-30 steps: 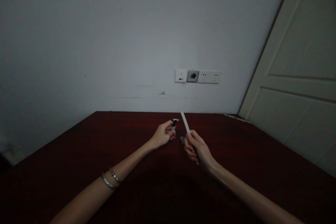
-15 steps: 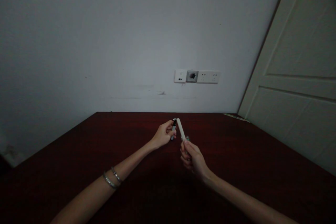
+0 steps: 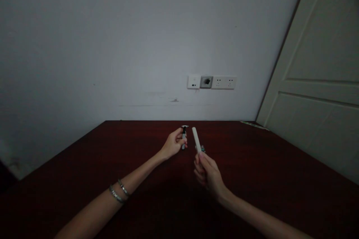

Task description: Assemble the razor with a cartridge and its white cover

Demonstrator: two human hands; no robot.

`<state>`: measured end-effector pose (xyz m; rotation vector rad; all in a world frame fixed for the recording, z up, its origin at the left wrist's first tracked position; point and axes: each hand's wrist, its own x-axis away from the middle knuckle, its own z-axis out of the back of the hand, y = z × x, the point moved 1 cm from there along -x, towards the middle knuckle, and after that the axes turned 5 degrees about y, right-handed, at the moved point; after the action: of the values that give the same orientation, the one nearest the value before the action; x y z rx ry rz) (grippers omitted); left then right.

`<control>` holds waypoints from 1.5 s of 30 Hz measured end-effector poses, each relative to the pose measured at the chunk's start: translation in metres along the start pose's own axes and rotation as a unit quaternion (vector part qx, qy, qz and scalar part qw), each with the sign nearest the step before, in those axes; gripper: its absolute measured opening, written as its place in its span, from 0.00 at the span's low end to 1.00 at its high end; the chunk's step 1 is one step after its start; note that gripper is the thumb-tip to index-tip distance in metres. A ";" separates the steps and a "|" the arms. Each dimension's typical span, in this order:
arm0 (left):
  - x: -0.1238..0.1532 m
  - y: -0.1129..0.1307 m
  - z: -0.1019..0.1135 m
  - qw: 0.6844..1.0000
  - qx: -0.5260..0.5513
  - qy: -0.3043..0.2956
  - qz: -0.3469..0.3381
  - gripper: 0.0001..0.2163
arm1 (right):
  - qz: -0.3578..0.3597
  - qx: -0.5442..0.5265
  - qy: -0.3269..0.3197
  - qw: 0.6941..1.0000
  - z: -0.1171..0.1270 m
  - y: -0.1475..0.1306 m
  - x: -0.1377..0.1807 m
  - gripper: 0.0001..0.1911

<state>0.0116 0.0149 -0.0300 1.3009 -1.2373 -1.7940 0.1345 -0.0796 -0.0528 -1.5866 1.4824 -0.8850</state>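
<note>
My left hand [image 3: 171, 145] is closed around a small T-headed tool [image 3: 183, 140], held upright. It has a grey handle, a black neck and a thin pale crosspiece on top, and looks like a razor or peeler. My right hand [image 3: 209, 173] grips the lower end of a white round stick [image 3: 196, 140], which tilts up and slightly left. A narrow gap separates the stick's upper end from the tool's head. Just beyond the right hand's fingertips shows a small shiny greenish thing [image 3: 202, 148], partly hidden and too small to name.
Both hands are over a dark red-brown table [image 3: 134, 134]. It meets a pale wall [image 3: 146, 44] with a row of sockets and switches [image 3: 211, 82]. A white panelled door or cabinet [image 3: 316, 67] stands at the right. A thin strip [image 3: 254, 125] lies at the far right edge.
The tool and the white stick have moved apart, their tops being close together before. The stick shifted right, and the tool slightly left, now showing its crosspiece more broadly.
</note>
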 end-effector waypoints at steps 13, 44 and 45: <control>0.002 0.006 -0.007 1.000 -0.017 -0.010 -0.016 0.08 | 0.022 -0.017 -0.025 0.999 -0.004 0.000 -0.009 0.23; -0.005 0.003 -0.002 0.998 -0.043 0.008 -0.054 0.10 | 0.052 -0.018 -0.038 0.998 -0.011 -0.012 -0.019 0.22; -0.005 0.003 -0.002 0.997 -0.043 0.006 -0.057 0.10 | 0.058 -0.020 -0.040 0.997 -0.013 -0.015 -0.020 0.22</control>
<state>0.0152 0.0172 -0.0258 1.3550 -1.0880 -1.8945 0.1287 -0.0607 -0.0328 -1.5291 1.5277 -0.7230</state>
